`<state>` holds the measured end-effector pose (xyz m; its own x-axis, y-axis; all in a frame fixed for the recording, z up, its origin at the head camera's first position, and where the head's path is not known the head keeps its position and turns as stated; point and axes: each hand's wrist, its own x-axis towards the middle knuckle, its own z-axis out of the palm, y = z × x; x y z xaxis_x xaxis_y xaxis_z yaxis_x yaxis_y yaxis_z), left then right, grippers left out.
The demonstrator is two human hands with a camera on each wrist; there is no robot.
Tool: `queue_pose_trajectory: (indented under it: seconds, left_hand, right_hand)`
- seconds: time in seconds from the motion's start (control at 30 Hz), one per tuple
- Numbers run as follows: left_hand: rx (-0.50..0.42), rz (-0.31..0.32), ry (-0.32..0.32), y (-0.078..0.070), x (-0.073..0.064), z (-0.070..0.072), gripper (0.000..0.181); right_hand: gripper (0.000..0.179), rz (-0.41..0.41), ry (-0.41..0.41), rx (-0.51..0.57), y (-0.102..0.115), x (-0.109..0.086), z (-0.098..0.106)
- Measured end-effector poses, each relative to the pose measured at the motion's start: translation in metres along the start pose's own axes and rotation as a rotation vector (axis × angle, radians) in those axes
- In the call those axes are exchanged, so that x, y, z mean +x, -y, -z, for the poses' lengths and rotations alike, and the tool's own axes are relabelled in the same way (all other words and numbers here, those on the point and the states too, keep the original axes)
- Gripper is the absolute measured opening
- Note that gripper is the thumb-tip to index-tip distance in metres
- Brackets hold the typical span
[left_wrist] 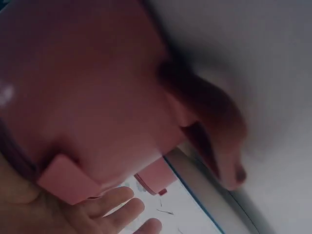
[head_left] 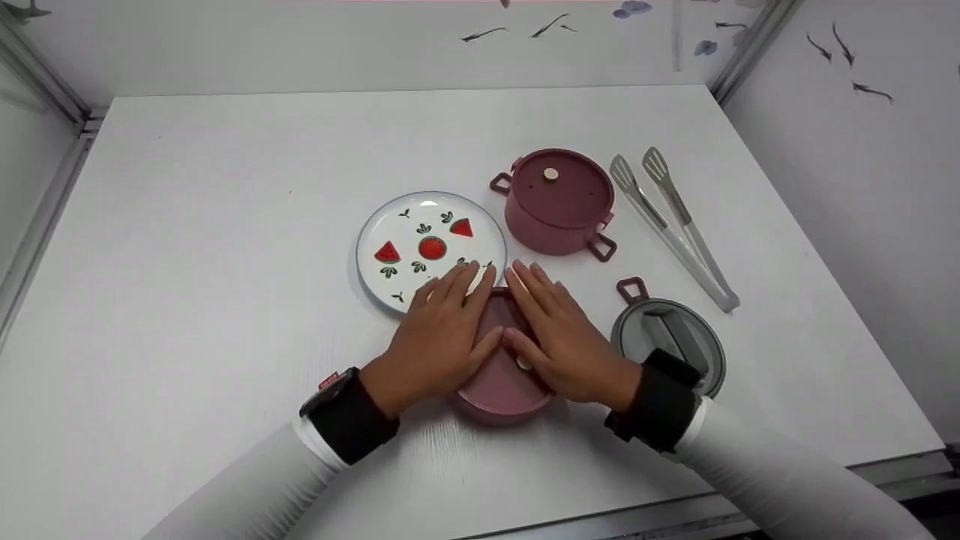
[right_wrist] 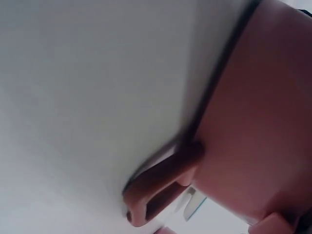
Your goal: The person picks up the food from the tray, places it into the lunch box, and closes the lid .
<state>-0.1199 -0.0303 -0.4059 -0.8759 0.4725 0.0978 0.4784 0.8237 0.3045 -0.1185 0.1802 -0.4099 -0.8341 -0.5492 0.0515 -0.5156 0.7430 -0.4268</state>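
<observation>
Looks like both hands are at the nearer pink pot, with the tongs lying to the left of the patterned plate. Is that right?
Not quite: the tongs lie to the right of the patterned plate, as the head view shows. The left hand and right hand are indeed at the nearer pink pot.

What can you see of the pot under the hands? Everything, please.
The pot is dusky pink, round and smooth, metal or plastic by its look. It stands upright on the white table, nearer the person than the plate. Its pink lid is on, with a pale knob partly hidden by the right hand. The wrist views show a loop handle and a rim tab. The left hand and right hand rest on the lid; its contents are hidden.
</observation>
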Motion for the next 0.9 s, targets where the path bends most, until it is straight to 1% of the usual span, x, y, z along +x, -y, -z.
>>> queue_pose_trajectory:
  seconds: [0.07,0.13,0.23,0.37,0.47,0.53,0.63,0.7,0.8,0.9]
  left_hand:
    - [0.002,-0.001,0.011,0.0013,0.0000,-0.0033,0.069]
    - [-0.007,0.000,0.007,0.0021,0.0002,-0.0054,0.069]
    - [-0.027,-0.013,-0.012,0.0024,0.0003,-0.0075,0.069]
    - [-0.017,-0.018,-0.022,0.0012,0.0001,-0.0085,0.067]
    - [-0.033,-0.012,-0.006,0.0002,0.0002,-0.0081,0.064]
    - [-0.062,-0.002,0.030,0.0002,0.0010,-0.0072,0.063]
    - [-0.120,0.009,0.097,0.0014,0.0028,-0.0056,0.063]
    - [-0.159,0.006,0.129,0.0029,0.0038,-0.0047,0.062]
    - [-0.207,-0.008,0.130,0.0052,0.0041,-0.0056,0.058]
    - [-0.233,-0.017,0.115,0.0064,0.0030,-0.0088,0.055]
  right_hand:
    - [0.068,0.010,0.013,-0.041,0.0003,0.0007,-0.0025]
    - [0.068,0.018,0.013,-0.069,0.0005,0.0011,-0.0041]
    - [0.068,0.031,-0.008,-0.100,0.0005,0.0013,-0.0055]
    - [0.068,0.044,-0.037,-0.141,0.0007,0.0013,-0.0067]
    - [0.068,0.047,-0.036,-0.158,0.0008,0.0016,-0.0065]
    - [0.068,0.053,-0.018,-0.146,0.0001,0.0020,-0.0059]
    - [0.067,0.057,0.024,-0.093,-0.0017,0.0029,-0.0045]
    - [0.065,0.059,0.047,-0.052,-0.0026,0.0033,-0.0039]
    - [0.063,0.051,0.065,-0.007,-0.0030,0.0029,-0.0037]
    - [0.061,0.047,0.066,0.023,-0.0031,0.0011,-0.0054]
